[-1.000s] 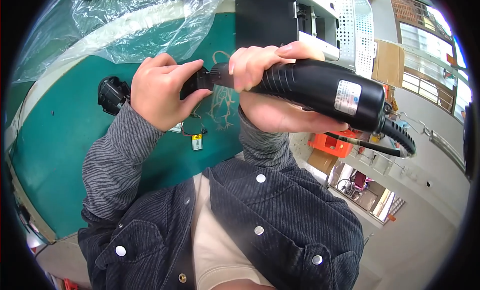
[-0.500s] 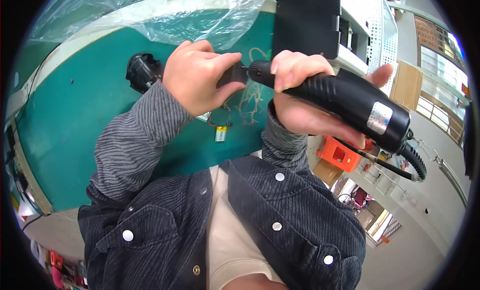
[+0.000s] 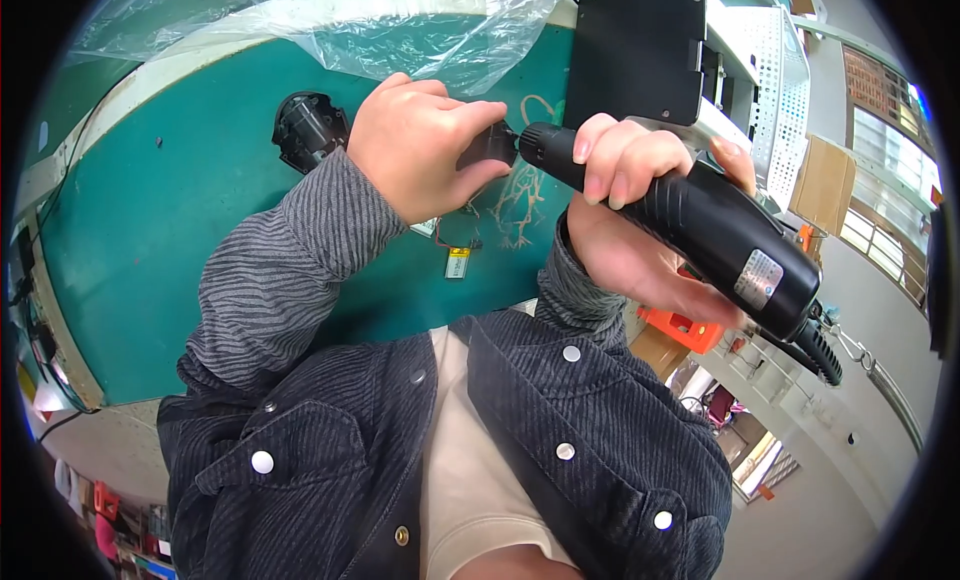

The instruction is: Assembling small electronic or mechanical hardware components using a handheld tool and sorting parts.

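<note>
Small silver rectangular label (image 3: 759,279) sits on the rear flank of the black power tool (image 3: 690,220), near the ribbed cord boot (image 3: 815,348). A little yellow tag (image 3: 457,263) on thin red and black leads lies on the green bench mat (image 3: 150,240) below your hands. A brown cardboard box (image 3: 823,183) stands at the right edge, orange plastic crate (image 3: 682,327) lower down.

Tool body is matte, stippled black plastic, cylindrical, tapering to a narrow nose. Your right hand (image 3: 630,215) is clenched around its front half, fingers wrapped over the top. Your left hand (image 3: 420,145) is closed on a small black part (image 3: 490,145) held right at the tool's nose, touching it. A round black component (image 3: 308,130) rests on the mat just beyond your left wrist. Crinkled clear plastic sheeting (image 3: 330,20) lies along the far edge; a black flat box (image 3: 635,50) stands beside a white perforated metal housing (image 3: 775,75).

Versus half a second ago: the grip is unchanged, and hands and tool sit higher and more to the right in view
</note>
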Available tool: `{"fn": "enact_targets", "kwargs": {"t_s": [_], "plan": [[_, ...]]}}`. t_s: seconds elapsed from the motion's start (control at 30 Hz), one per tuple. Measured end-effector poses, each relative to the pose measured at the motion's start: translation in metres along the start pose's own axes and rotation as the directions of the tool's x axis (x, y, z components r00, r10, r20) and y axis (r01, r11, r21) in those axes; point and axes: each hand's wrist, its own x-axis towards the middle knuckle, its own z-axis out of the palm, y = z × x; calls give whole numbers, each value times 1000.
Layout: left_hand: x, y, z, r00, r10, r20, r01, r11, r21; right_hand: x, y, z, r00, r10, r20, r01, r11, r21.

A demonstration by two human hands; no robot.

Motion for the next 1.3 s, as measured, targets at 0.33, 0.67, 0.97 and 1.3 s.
{"fn": "enact_targets", "kwargs": {"t_s": [0.33,0.67,0.97,1.3], "plan": [[-2,0,1,1000,8,-10,-8,1000,23,2,1,10,991,25,-129,-34,997,-68],[-4,-2,-1,999,40,3,-40,999,35,1,7,13,998,36,-44,-42,987,-153],[-3,-1,5,1000,25,-12,-25,1000,14,-5,-2,6,981,75,-178,-99,987,-128],[1,-2,4,997,62,-36,-61,998,21,25,-132,-43,937,-49,-347,-54,958,-280]]}}
